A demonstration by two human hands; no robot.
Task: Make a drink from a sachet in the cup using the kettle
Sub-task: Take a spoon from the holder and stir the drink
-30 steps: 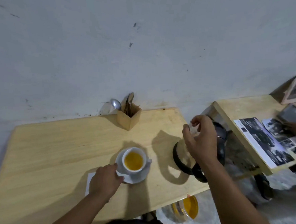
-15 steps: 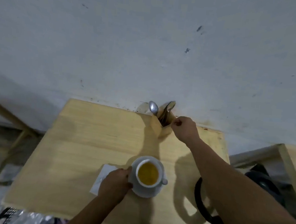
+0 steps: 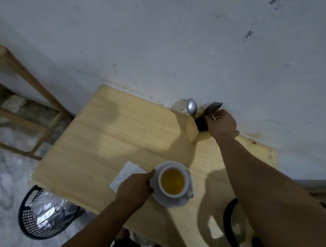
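Cup (image 3: 172,180) of yellow drink sits on saucer (image 3: 179,202), near desk (image 3: 109,139) front edge. Left hand (image 3: 134,189) rests curled against saucer rim. Right hand (image 3: 223,124) pinches a thin stick at the wooden cutlery box (image 3: 193,130).

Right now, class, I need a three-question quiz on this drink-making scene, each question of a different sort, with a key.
1. True or false: the cup holds yellow liquid.
2. Which hand reaches into the holder? A left B right
3. Fill in: the cup stands on a ____.

Key: 1 true. 2 B: the right hand is at the holder; the left hand touches the saucer. 3 saucer.
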